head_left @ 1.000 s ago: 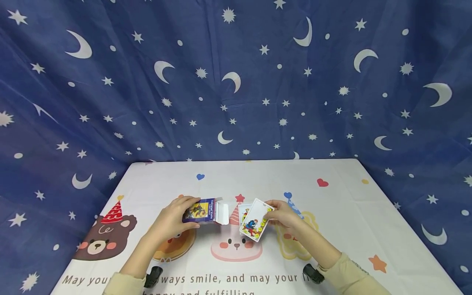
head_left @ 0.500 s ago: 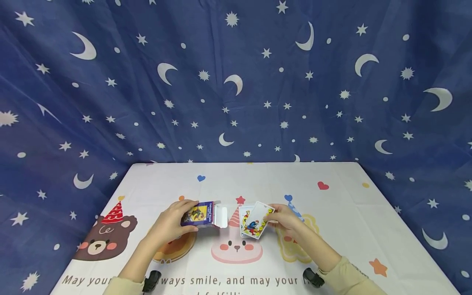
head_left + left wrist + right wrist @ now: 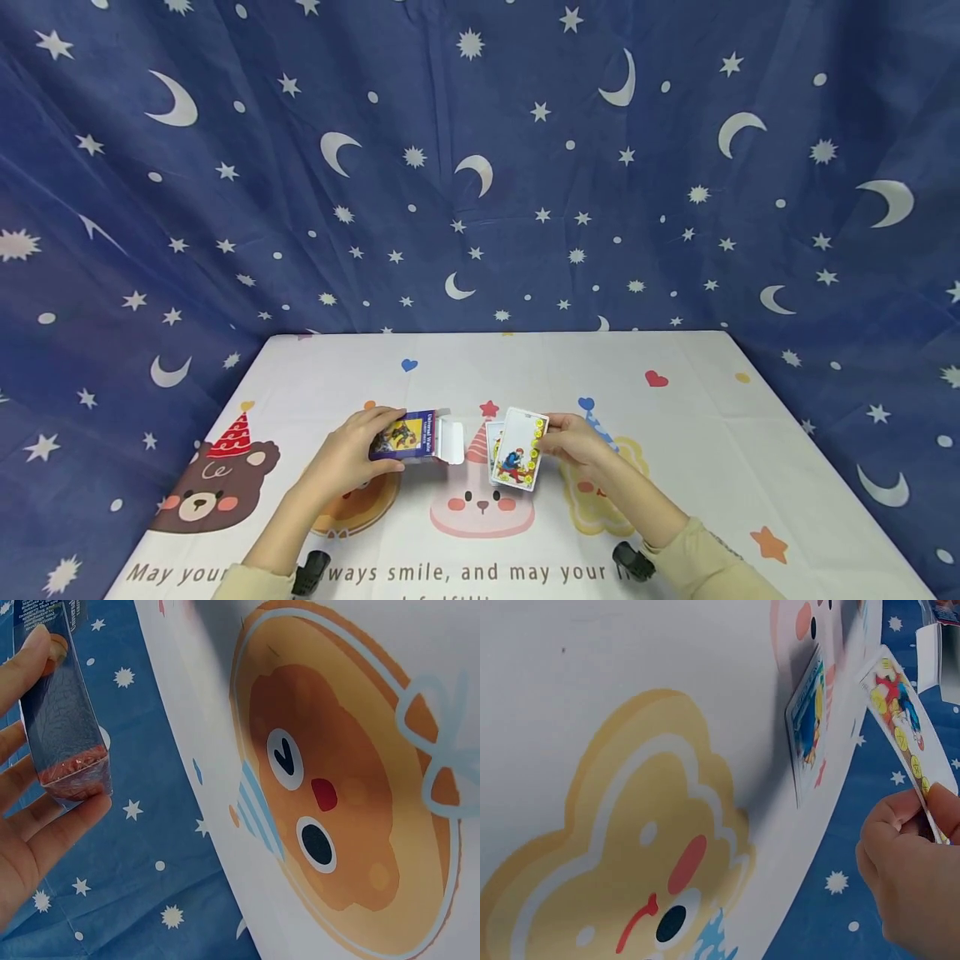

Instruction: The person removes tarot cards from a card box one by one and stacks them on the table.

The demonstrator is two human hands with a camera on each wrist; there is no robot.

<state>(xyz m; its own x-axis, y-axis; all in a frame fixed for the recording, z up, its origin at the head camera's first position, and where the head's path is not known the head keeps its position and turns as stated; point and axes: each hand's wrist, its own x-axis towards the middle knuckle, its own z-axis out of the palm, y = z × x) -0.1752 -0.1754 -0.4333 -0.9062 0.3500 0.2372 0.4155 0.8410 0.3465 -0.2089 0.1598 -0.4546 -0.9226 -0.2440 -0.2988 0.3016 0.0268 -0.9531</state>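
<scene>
The two hands are well apart, each with something in its grasp. The left hand (image 3: 348, 454) grips a purple Universal Waite card box (image 3: 401, 437) by its left end, thumb along the near side and fingers along the far side. The box's white end flap (image 3: 452, 442) is folded out toward the right hand (image 3: 577, 443), which pinches one illustrated card (image 3: 521, 446) at its right edge, thumb on the face. Yellow coins run down that edge beside a figure in blue and red. From the head it overlaps a second card (image 3: 808, 731) (the right wrist view shows a gap between the two), which is over by the pink character print; whether more cards are under it, I cannot tell.

Beneath is a white tablecloth (image 3: 697, 433) with a bear print (image 3: 206, 492) at the far left; behind hangs a blue moon-and-star curtain (image 3: 675, 125).
</scene>
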